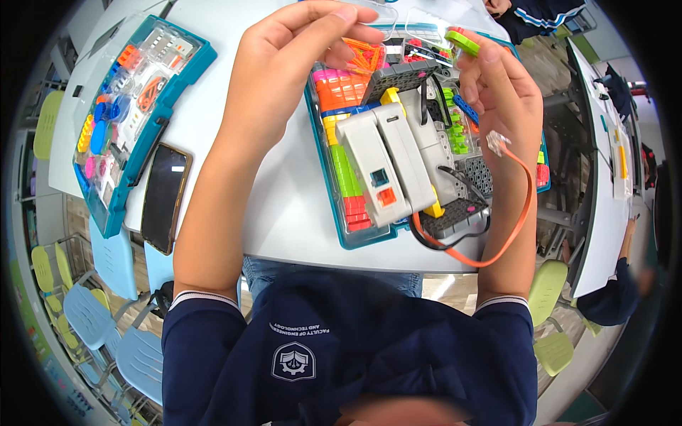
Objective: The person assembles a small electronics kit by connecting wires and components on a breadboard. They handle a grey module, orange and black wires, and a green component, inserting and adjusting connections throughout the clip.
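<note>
My right hand (501, 82) pinches a lime-green building piece (463, 42) with a red bit at its end, between thumb and fingers. My left hand (305, 53) hovers over a clear compartment of orange pieces (364, 55). Its fingers are loosely curled and apart, and I see nothing in them. Between my forearms a light grey brick-built model (380, 163) rests on a teal-edged kit tray (339, 231). Dark grey plates (401, 77) and yellow connectors stick out of it. An orange-and-black cable (522, 213) loops from the model to a clear plug (497, 142) by my right wrist.
At the left of the white table (273, 220) lies another teal kit tray (167, 92) with colourful parts. A black phone (166, 195) lies beside it, close to the edge. Blue chairs (138, 362) and green chairs (548, 291) stand around. Other people work at the right and far side.
</note>
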{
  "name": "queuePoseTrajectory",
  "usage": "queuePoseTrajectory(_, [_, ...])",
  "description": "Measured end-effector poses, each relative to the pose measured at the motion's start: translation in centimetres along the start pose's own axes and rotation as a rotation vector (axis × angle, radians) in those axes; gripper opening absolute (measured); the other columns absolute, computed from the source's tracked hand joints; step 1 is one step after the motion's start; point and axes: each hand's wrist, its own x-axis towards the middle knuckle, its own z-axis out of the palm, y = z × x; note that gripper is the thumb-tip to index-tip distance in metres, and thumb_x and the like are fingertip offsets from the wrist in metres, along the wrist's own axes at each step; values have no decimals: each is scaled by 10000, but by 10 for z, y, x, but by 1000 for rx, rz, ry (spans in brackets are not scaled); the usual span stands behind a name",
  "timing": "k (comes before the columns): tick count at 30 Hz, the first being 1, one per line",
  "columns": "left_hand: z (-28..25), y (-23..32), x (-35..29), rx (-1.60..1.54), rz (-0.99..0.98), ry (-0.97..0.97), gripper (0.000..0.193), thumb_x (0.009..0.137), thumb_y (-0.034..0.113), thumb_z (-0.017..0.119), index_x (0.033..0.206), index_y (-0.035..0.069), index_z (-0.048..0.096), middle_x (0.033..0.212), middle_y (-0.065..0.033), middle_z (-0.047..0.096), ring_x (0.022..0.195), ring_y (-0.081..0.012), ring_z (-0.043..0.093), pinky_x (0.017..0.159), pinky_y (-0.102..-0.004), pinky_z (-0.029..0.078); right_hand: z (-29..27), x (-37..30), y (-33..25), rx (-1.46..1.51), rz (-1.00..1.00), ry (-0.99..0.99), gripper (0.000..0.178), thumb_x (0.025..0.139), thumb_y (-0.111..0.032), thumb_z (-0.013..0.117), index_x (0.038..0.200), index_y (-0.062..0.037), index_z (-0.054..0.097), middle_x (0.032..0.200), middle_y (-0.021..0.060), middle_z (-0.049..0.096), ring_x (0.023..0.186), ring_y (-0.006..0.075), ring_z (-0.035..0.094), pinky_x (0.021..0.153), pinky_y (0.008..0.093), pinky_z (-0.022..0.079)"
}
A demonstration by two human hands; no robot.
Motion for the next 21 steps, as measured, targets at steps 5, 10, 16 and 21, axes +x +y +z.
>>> queuePoseTrajectory(5, [-4, -13, 4, -53, 78, 62, 284, 929, 253, 622, 1077, 21, 692, 1050, -124, 717, 824, -89, 619, 867, -275, 470, -2, 1, -1, 56, 9, -23, 317, 868, -148, 705, 1135, 20, 674, 741, 2, 615, 605, 40, 484, 561, 187, 346])
queuePoseTrajectory(10, [1, -15, 6, -57, 26, 15, 275, 890, 227, 676, 1069, 20, 696, 1008, -105, 717, 869, -103, 647, 831, -246, 479, -3, 5, 8, -133, -132, -100, 282, 903, -72, 677, 1166, 20, 638, 909, 29, 643, 722, 65, 570, 629, 181, 427])
queuePoseTrajectory(16, [2, -19, 7, 86, 90, -89, 421, 931, 400, 633, 1148, 44, 693, 1014, -99, 726, 987, -134, 645, 954, -293, 457, 6, 27, 4, -118, -129, -212, 346, 845, 44, 696, 1182, 59, 622, 914, 62, 682, 786, 86, 635, 689, 189, 509])
queuePoseTrajectory(21, [-4, -31, 14, -18, 86, 2, 400, 914, 296, 683, 1169, -11, 657, 1011, -117, 720, 941, -159, 671, 898, -289, 505, 31, 48, 9, -90, -133, -374, 334, 853, 39, 688, 1181, 43, 627, 951, 37, 668, 815, 76, 622, 731, 199, 511])
